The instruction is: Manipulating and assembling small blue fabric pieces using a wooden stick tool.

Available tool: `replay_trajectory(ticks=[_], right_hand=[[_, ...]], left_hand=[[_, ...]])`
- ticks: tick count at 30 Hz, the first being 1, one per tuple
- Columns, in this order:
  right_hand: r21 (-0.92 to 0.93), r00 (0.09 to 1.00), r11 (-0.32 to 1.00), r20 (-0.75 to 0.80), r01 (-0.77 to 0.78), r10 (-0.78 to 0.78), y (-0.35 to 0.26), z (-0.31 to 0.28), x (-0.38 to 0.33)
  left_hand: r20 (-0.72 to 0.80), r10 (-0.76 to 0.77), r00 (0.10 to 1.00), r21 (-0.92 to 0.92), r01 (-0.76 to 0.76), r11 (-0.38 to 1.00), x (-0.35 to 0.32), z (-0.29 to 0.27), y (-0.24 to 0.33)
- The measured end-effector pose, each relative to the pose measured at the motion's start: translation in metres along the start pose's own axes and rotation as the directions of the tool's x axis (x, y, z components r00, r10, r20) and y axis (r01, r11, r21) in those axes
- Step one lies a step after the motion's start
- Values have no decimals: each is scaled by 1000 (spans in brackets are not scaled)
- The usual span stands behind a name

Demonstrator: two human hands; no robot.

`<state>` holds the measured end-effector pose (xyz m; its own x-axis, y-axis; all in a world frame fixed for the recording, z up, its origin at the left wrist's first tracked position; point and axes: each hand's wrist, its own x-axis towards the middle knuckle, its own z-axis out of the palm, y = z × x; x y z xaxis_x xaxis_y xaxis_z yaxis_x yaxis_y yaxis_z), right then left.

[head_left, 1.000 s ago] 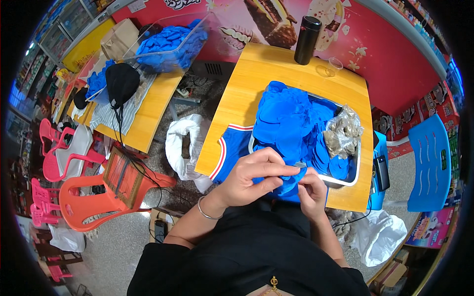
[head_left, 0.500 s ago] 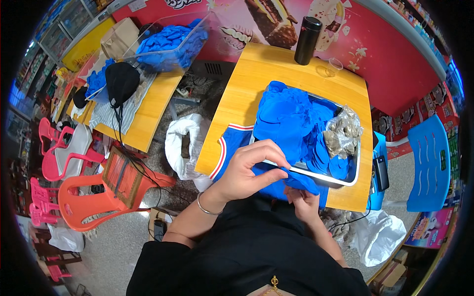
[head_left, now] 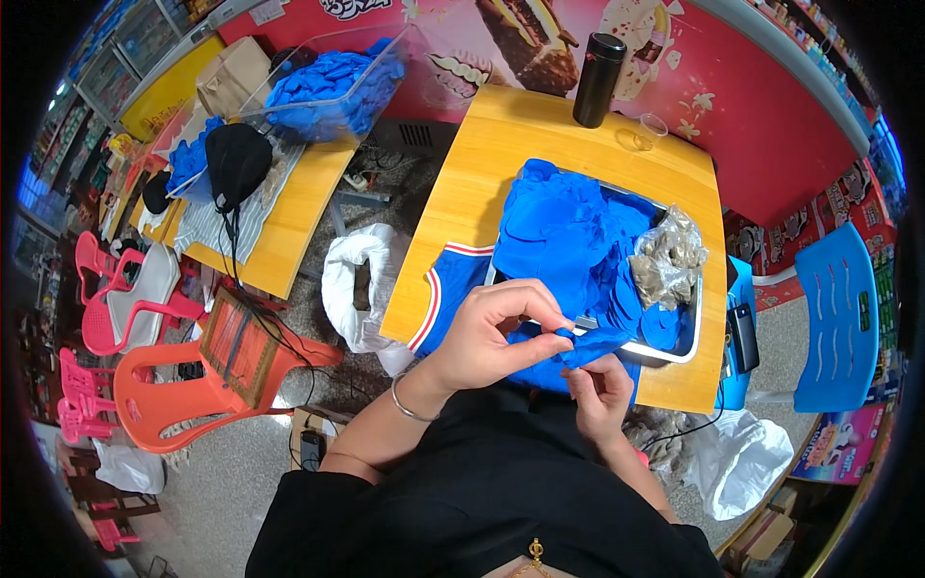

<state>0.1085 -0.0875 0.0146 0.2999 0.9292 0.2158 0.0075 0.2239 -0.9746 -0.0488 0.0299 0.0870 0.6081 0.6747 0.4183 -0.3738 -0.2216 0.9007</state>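
Seen from the head camera, a person in a black top works at the near edge of a yellow table [head_left: 501,154], both hands closed on a small piece of blue fabric [head_left: 590,344]. The left hand [head_left: 487,332], a thin bangle at its wrist, pinches the piece from above with fingertips drawn together; the right hand [head_left: 599,390] grips it from below, fingers curled around the lower end. The piece sits between the two hands, just over the near rim of a white tray [head_left: 686,349] heaped with more blue fabric pieces [head_left: 568,231].

A crumpled clear bag of greyish material [head_left: 667,258] lies on the pile at the tray's right side. A blue garment with red-and-white trim [head_left: 445,289] lies on the table under the tray's left corner. At the table's far edge stand a black flask [head_left: 597,67] and a clear cup [head_left: 652,128] — well apart from the hands.

To the left, a second yellow table [head_left: 294,217] carries a clear tub of blue pieces [head_left: 328,82] and a black cap [head_left: 237,159]. An orange plastic chair [head_left: 183,385] and pink chairs [head_left: 101,299] stand on the floor — a blue chair [head_left: 838,318] at right.
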Motion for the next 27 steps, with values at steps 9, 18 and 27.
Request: replay_trajectory(ticks=[9, 18, 27], right_hand=[[111, 967, 991, 251, -75, 46, -14, -14, 16], [79, 976, 985, 170, -154, 139, -16, -11, 16], [-643, 994, 760, 108, 90, -26, -37, -43, 39]], left_hand=[[79, -58, 995, -86, 64, 994, 0, -4, -1], [4, -117, 993, -25, 117, 993, 2, -2, -1], [-448, 48, 893, -26, -67, 997, 6, -9, -26]])
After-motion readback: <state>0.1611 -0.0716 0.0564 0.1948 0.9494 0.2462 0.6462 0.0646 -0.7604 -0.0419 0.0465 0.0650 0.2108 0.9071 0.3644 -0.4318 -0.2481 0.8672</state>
